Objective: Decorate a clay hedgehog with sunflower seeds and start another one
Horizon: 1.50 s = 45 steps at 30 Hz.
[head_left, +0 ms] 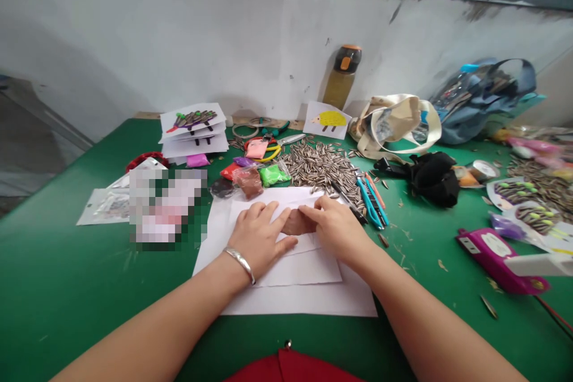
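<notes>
A flattened piece of brown modelling clay [298,223] lies on stacked white paper [304,268] on the green table. Covering the left part of the paper, my left hand [259,233] lies flat with its fingers spread, their tips at the clay's left edge. A silver bangle circles that wrist. From the other side, my right hand [340,227] rests on the sheets, its index finger stretched onto the clay's upper right edge. Its lower fingers are partly hidden. Just behind the paper sit packets of brown clay [249,182] and green clay [274,174].
Sunflower seeds [317,161] are heaped behind my hands. Blue-handled utility knife [369,200] and pens lie at their right. Hedgehog pictures [194,122], a bottle [341,80], a cloth bag [398,125] and a purple glue gun-like device [496,259] surround the work area.
</notes>
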Motion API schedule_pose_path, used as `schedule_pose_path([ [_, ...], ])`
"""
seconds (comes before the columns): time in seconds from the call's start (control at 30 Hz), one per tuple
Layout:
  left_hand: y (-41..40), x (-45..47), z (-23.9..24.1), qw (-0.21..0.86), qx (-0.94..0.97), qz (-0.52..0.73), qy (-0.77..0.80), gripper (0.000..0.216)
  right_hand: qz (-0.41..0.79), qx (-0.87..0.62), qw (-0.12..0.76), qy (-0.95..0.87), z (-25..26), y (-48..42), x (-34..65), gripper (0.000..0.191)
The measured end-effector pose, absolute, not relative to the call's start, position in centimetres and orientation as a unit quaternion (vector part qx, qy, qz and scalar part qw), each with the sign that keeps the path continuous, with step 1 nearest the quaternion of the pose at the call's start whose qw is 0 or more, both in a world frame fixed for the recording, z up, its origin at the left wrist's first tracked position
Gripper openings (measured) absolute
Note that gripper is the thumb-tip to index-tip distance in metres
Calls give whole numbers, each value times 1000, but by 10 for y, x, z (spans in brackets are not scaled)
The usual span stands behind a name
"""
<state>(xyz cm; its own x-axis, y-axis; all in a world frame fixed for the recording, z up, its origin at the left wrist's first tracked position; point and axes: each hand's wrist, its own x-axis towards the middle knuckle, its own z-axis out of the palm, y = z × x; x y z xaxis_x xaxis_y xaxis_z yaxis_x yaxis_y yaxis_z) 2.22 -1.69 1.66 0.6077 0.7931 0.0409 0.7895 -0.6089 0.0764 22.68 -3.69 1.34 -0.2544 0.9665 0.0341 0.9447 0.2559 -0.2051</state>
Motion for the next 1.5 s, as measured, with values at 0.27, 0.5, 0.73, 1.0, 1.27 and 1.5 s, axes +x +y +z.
schedule_pose_path([
  [0.27,-16,19,13,38,896,58,439,60,78,-602,91,-789,19,-31,222,50],
  [0.5,-14,17,7,52,897,79,432,63,82,-590,89,-798,17,-29,217,45],
  [0.73,-13,16,7,60,898,79,428,64,115,-590,116,-791,9,-24,225,55],
  [1.0,-14,16,6,55,898,86,428,62,100,-580,119,-799,6,-26,227,46],
  [1.27,-11,12,7,67,905,69,415,63,123,-553,177,-805,15,-38,226,59],
  [1.5,-4,2,10,81,920,50,380,64,150,-571,209,-779,37,-59,247,38],
])
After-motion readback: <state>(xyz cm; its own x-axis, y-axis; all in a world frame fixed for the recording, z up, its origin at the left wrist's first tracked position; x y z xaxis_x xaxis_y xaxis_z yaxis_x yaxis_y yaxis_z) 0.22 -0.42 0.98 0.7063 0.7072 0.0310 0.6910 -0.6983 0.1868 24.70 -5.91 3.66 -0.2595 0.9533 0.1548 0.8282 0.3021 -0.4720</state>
